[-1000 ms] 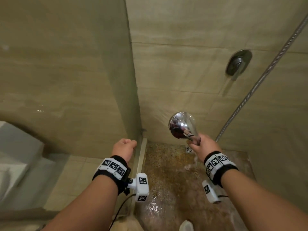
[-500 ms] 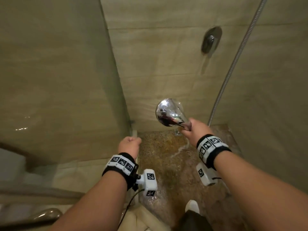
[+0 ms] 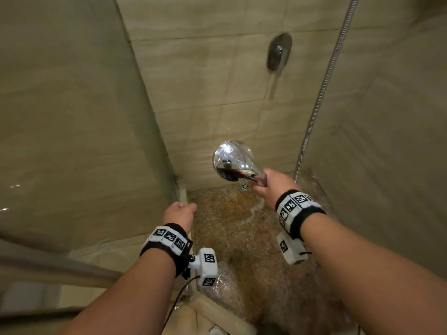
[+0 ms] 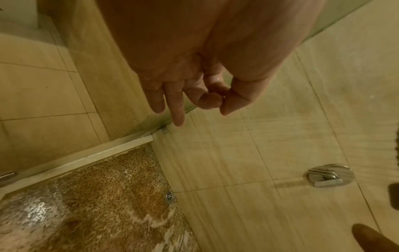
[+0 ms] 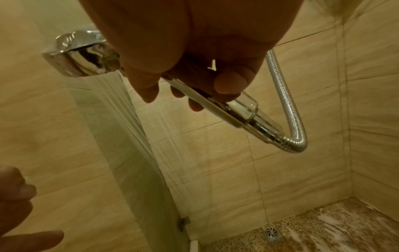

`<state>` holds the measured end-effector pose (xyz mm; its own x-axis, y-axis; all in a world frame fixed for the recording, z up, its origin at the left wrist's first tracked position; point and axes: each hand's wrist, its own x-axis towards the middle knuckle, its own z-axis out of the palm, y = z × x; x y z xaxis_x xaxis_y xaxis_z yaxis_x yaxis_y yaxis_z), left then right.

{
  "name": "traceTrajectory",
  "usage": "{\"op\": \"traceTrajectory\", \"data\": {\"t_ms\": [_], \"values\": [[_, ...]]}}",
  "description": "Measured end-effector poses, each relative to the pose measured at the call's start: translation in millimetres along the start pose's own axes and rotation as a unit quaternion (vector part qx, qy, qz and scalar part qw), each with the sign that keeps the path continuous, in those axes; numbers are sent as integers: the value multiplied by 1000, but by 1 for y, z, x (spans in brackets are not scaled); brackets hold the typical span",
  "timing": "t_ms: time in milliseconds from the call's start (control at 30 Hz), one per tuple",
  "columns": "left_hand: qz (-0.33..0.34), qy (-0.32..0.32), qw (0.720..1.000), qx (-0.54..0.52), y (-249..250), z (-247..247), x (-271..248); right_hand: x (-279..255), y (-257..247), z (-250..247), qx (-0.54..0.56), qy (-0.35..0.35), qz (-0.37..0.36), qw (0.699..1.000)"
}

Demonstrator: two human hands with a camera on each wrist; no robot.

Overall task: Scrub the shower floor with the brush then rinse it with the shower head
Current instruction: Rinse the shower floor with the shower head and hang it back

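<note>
Both hands show overhead: the right hand (image 3: 272, 183) grips the shower head (image 3: 233, 160); the left hand (image 3: 180, 212) hangs loose, empty. Only the right wrist view shows spray (image 5: 127, 109) streaming and the hose (image 5: 289, 105) looping.

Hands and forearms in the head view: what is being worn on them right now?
Both forearms are bare, no sleeves. The left hand and right hand are ungloved. Each wrist carries a black band faced with white square-code tags, plus a white tagged camera block below; a thin black cable trails from the left one.
</note>
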<state>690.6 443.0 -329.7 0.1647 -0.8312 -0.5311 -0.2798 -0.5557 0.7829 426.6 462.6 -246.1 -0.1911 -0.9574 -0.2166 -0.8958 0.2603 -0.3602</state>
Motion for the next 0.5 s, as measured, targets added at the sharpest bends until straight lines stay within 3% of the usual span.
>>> {"op": "traceTrajectory", "data": {"t_ms": [500], "values": [[52,4,998,-38,17,-3,-55,-52,-1,-21,35,12,-5,999]]}}
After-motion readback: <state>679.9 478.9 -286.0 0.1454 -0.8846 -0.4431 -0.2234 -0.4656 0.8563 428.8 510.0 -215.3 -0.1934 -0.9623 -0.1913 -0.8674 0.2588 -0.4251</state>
